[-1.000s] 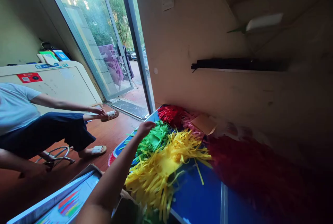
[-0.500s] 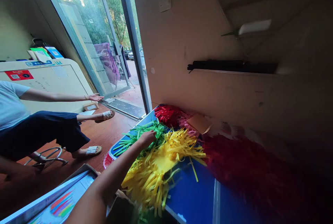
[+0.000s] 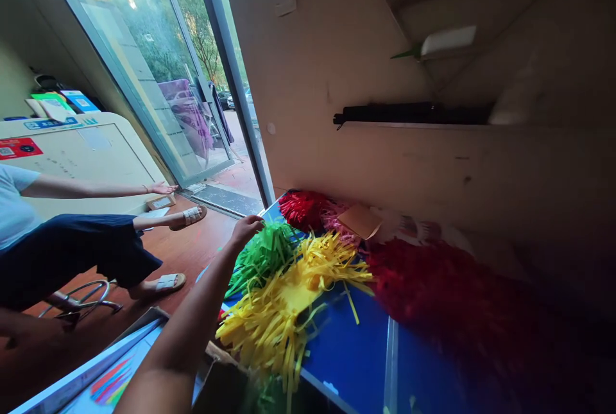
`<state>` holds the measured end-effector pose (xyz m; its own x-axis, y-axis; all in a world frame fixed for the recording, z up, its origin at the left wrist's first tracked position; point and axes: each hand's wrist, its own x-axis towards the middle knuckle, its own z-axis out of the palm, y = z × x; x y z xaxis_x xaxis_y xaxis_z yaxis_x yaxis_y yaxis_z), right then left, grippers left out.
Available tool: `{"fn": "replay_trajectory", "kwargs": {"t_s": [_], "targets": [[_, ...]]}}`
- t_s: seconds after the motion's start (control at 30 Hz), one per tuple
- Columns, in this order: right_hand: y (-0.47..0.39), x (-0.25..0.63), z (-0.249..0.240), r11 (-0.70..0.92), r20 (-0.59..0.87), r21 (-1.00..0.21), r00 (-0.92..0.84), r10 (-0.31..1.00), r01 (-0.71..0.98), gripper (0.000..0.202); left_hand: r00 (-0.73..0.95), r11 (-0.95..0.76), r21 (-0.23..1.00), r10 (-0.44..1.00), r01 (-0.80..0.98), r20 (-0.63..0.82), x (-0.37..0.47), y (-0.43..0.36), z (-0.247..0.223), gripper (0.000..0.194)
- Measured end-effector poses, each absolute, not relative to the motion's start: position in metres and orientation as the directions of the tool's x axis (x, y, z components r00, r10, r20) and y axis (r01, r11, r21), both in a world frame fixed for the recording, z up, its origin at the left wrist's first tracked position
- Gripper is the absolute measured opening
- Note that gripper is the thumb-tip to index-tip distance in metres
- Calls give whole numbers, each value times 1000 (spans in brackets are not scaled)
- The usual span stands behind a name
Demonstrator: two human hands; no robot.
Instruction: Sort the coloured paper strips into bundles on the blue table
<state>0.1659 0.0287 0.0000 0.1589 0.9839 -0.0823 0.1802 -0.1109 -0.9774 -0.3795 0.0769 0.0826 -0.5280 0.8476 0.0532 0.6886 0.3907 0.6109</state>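
My left hand (image 3: 249, 229) is closed at the upper edge of the green paper strips (image 3: 269, 250), its fingertips pinching some of them. Yellow strips (image 3: 293, 292) spread beside the green bunch on the blue table (image 3: 351, 350). Behind them lie a bright red bunch (image 3: 303, 210) and pink strips (image 3: 334, 218), with a brown card (image 3: 360, 220) on top. A dark red heap (image 3: 433, 285) covers the table's right part, in shadow. My right hand does not show.
At the left a seated person (image 3: 72, 234) stretches out an arm. An open box (image 3: 106, 369) with a colourful print is at the lower left. A glass door (image 3: 158, 74) and wall shelf (image 3: 414, 115) stand beyond.
My left hand has moved left and up, and the green strips now stand in a taller, bunched shape. The whole view has shifted slightly.
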Motion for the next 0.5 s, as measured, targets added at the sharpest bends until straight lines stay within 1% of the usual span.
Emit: {"fn": "replay_trajectory", "kwargs": {"t_s": [0.03, 0.1, 0.13, 0.17, 0.2, 0.3, 0.33, 0.4, 0.43, 0.5], "targets": [[35, 160, 0, -109, -81, -978, 155, 985, 180, 36, -552, 395, 621, 831, 677, 73, -377, 76, 84, 31], [46, 150, 0, -103, -77, -978, 146, 986, 182, 46, -584, 398, 636, 805, 661, 105, -371, 74, 86, 31], [50, 146, 1, -100, -74, -978, 141, 987, 183, 56, -593, 393, 646, 797, 654, 115, -367, 74, 86, 31], [55, 142, 1, -96, -71, -978, 136, 988, 186, 70, -597, 386, 660, 793, 645, 120, -364, 74, 87, 31], [58, 139, 1, -92, -68, -978, 133, 989, 188, 75, -599, 375, 679, 792, 631, 119, -362, 74, 88, 30], [61, 138, 1, -87, -62, -976, 130, 990, 198, 74, -589, 344, 754, 805, 559, 69, -362, 74, 98, 28], [60, 140, 1, -88, -62, -975, 131, 989, 202, 70, -584, 333, 784, 811, 524, 46, -364, 73, 104, 27], [52, 147, 0, -91, -63, -973, 135, 989, 212, 56, -582, 308, 842, 813, 443, 9, -370, 72, 117, 26], [47, 153, 0, -92, -63, -972, 137, 989, 218, 53, -593, 290, 869, 806, 401, 4, -372, 72, 124, 25], [33, 165, 0, -95, -64, -969, 140, 988, 230, 35, -638, 230, 918, 769, 323, 32, -374, 74, 138, 25]]}}
